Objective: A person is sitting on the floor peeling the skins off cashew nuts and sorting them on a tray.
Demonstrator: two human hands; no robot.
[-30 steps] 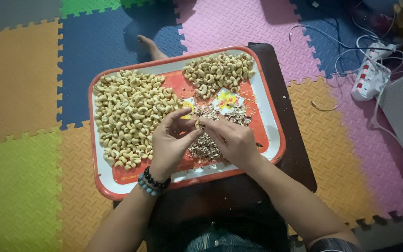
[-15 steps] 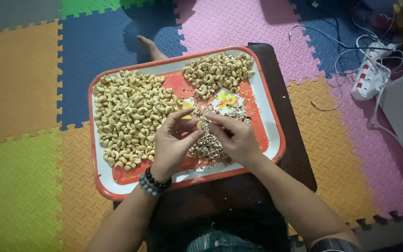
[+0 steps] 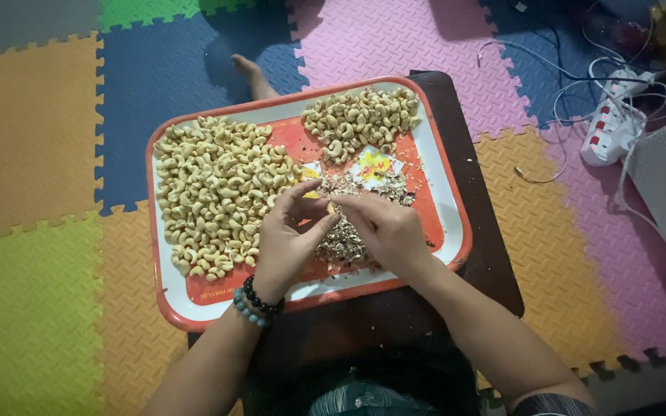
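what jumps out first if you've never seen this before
The red tray on a dark low table stands out, with a big heap of cashews on its left and a smaller heap at the top. In the middle, the left hand and right hand meet over a pile of husks. Bright foam floor mats surround it all.

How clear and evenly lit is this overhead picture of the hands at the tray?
Head view: soft, even light on the tray and cashews; left hand and right hand fairly sharp; top right corner by the power strip falls dark; no strong glare.
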